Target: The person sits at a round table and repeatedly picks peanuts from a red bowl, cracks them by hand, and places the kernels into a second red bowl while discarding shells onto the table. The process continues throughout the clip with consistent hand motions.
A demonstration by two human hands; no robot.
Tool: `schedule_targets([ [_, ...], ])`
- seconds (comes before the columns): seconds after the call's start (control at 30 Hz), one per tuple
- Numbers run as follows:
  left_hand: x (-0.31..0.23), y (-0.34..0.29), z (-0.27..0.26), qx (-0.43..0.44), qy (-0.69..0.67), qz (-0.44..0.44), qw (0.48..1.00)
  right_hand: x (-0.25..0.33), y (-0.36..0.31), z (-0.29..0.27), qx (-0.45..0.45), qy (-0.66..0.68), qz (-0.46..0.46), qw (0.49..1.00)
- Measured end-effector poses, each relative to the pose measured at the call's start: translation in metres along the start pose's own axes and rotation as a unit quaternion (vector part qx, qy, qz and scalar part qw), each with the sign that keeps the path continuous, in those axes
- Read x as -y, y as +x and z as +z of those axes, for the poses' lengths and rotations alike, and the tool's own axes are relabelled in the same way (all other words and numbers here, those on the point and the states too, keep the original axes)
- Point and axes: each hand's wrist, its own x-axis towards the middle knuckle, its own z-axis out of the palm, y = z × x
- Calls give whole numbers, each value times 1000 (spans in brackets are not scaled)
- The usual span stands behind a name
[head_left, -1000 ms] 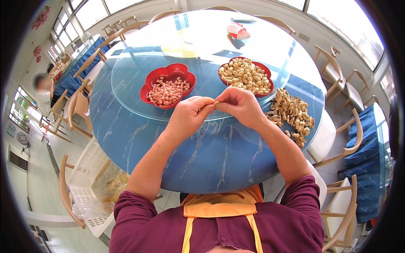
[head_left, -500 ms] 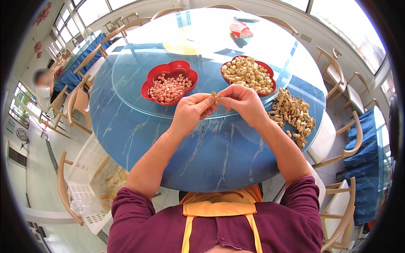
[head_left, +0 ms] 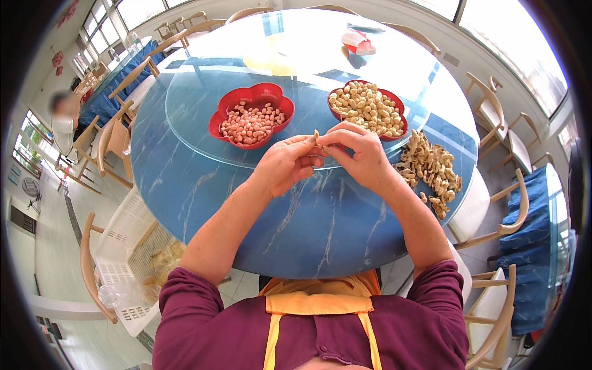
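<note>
My left hand [head_left: 285, 165] and my right hand [head_left: 362, 155] meet over the near edge of the glass turntable. Both pinch a small peanut [head_left: 317, 137] between thumb and fingertips; part of its shell sticks up, and the rest is hidden by the fingers. Ahead of my left hand, a red flower-shaped bowl [head_left: 246, 94] contains shelled pink peanuts [head_left: 250, 124]. Just beyond my right hand, a second red bowl [head_left: 403, 110] is heaped with unshelled peanuts [head_left: 365, 106]. A pile of broken shells [head_left: 430, 165] lies on the table to the right of that hand.
The round blue marbled table [head_left: 296, 240] bears the glass turntable [head_left: 191, 143]. A red-and-white packet [head_left: 359, 43] stands at the far side. Wooden chairs [head_left: 512, 231] surround the table. A white plastic crate [head_left: 120, 250] sits at lower left. Another person [head_left: 63, 123] is far left.
My left hand has turned slightly, its lower fingers loosening from their curl. The peanut now stands more upright between the fingertips. The bowls and shell pile look the same.
</note>
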Motion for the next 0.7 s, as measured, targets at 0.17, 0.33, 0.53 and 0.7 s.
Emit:
schedule_targets([
  [0.17,2,2,-5,16,4,-3,1000,2,1,-3,6,-32,-38,999],
  [0.33,5,2,-7,21,24,-3,999,9,-1,-3,46,-55,-41,997],
  [0.53,2,2,-6,25,32,-25,999,0,2,-6,40,-11,-56,998],
  [0.7,-4,-2,2,13,48,-36,998,10,3,-29,60,-28,56,996],
])
